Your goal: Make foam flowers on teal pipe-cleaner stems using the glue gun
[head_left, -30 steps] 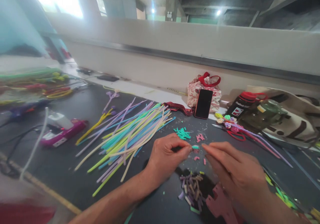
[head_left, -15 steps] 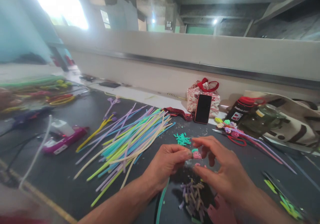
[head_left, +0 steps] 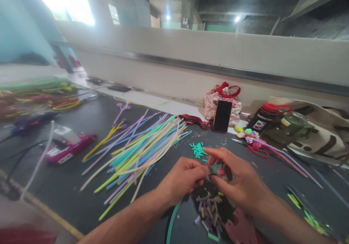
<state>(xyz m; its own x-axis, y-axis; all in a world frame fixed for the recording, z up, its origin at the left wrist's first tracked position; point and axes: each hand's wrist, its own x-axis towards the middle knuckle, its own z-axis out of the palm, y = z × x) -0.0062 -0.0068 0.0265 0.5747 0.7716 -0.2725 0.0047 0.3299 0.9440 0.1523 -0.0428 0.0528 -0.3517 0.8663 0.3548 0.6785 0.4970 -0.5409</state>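
Observation:
My left hand (head_left: pixel 188 177) pinches a small teal and pink piece (head_left: pixel 216 170) between thumb and fingertips. From the other side, my right hand (head_left: pixel 233 171) has its thumb and fingers curled round the same piece, partly hiding it. A teal stem (head_left: pixel 173 218) runs down from beneath my left hand. Just beyond the hands lies a pile of short teal pieces (head_left: pixel 197 150). Nearer the front is a heap of purple and beige pieces (head_left: pixel 209 211), beside a pink object (head_left: pixel 241 227).
Long coloured stems (head_left: pixel 141 149) spread on the dark table at left, near a magenta tool (head_left: pixel 69 151). A phone (head_left: pixel 222 116) leans on a patterned bag (head_left: pixel 211 100). Right are finished flowers (head_left: pixel 252 137), a black bottle (head_left: pixel 261 118), a green jug (head_left: pixel 289 129) and scissors (head_left: pixel 296 196).
My right thumb and fingers have closed in on the small piece, which now shows less. The view has shifted slightly.

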